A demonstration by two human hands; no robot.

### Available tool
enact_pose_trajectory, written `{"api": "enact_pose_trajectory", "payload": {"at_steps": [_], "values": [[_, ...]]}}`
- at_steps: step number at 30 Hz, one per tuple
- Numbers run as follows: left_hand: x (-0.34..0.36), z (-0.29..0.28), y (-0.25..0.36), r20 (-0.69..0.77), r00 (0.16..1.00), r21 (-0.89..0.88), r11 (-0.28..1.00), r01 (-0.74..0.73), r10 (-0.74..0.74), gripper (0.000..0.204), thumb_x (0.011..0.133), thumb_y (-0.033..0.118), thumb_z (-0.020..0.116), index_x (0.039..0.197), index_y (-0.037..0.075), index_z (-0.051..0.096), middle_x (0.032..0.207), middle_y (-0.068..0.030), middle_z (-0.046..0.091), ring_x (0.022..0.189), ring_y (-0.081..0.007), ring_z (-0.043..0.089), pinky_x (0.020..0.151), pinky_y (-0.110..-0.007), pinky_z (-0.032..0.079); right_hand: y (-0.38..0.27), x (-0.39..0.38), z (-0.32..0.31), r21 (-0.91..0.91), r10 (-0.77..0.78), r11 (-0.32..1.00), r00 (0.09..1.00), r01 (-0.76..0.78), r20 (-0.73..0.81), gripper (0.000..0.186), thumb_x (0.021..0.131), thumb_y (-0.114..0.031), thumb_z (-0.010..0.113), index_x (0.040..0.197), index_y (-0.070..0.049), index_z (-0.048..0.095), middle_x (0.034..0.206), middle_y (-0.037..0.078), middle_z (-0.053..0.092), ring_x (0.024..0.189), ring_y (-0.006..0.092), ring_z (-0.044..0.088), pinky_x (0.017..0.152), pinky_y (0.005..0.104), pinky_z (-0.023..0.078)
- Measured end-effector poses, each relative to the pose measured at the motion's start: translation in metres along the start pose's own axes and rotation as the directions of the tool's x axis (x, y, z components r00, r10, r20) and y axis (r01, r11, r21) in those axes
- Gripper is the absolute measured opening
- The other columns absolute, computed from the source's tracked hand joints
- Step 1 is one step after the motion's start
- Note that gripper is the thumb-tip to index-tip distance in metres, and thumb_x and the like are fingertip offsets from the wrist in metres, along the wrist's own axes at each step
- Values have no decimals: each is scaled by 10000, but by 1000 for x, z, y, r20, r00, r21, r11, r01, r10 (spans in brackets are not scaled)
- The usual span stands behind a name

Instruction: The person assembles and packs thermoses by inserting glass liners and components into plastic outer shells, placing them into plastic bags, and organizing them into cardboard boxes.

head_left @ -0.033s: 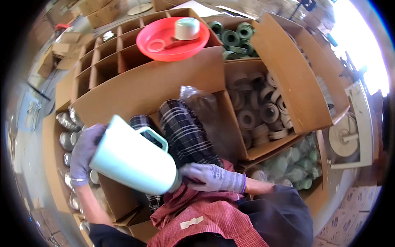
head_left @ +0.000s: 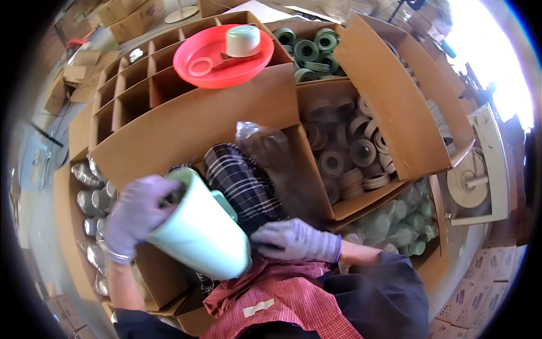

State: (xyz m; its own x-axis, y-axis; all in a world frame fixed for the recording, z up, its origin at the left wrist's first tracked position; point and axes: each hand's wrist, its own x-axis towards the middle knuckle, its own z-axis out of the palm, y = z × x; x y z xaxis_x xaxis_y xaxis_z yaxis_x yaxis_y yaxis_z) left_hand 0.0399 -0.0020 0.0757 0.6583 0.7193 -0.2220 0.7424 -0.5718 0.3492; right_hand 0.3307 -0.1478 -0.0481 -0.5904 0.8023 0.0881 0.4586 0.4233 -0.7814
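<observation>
My gloved left hand (head_left: 138, 214) is closed on the upper rim of a pale mint plastic jug (head_left: 200, 231), its fingertips in the mouth near something dark I cannot make out. The jug lies tilted above my lap, its handle (head_left: 224, 206) on the far side. My gloved right hand (head_left: 291, 240) has its fingers curled at the jug's lower end, partly hidden. Plaid cloth (head_left: 237, 181) is behind the jug, and a red checked apron (head_left: 299, 299) is beneath my hands.
Around me stand a divided carton (head_left: 192, 107) bearing a red bowl (head_left: 197, 51) with a mint cup (head_left: 243, 42), boxes of green rings (head_left: 306, 51) and grey rings (head_left: 362, 151), a carton of bagged green pieces (head_left: 416, 247), and silvery containers (head_left: 101, 200) at left.
The jug has turned so its mouth shows more, and my left hand has moved right over that opening. My right hand stays at the lower end. The whole view has shifted slightly.
</observation>
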Motion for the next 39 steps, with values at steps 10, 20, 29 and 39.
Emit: {"api": "enact_pose_trajectory", "payload": {"at_steps": [10,20,29,39], "values": [[37,38,11,57,980,-166,970,-178,190,572,775,548,716,1071,64,644,832,-131,635,715,-312,658,611,-390,542,256,115,-252,-116,203,873,569,-474,-797,295,867,-273,624,1036,-35,669,1041,193,636,997,364,611,873,422,496],[70,34,22,-142,988,-443,888,-122,64,141,666,57,699,731,84,577,681,-98,486,628,-295,491,592,-412,419,523,206,-264,-750,483,-19,651,-661,-586,387,925,-362,569,1265,-178,596,1313,136,517,1244,333,493,1019,544,413],[55,38,20,-189,981,-394,913,-106,32,158,687,114,706,834,103,648,767,-126,595,700,-324,594,622,-429,482,412,193,-307,-119,537,380,324,-917,-779,398,887,-278,604,1193,-25,584,1066,162,690,939,350,680,844,459,527],[63,23,-1,-541,833,-721,573,-390,-114,702,805,422,759,1331,8,546,1444,-161,477,1333,-301,443,1107,-426,343,32,124,-211,-563,-384,825,686,-44,-617,297,774,-157,746,988,-63,564,867,76,580,732,205,617,647,311,534]]}}
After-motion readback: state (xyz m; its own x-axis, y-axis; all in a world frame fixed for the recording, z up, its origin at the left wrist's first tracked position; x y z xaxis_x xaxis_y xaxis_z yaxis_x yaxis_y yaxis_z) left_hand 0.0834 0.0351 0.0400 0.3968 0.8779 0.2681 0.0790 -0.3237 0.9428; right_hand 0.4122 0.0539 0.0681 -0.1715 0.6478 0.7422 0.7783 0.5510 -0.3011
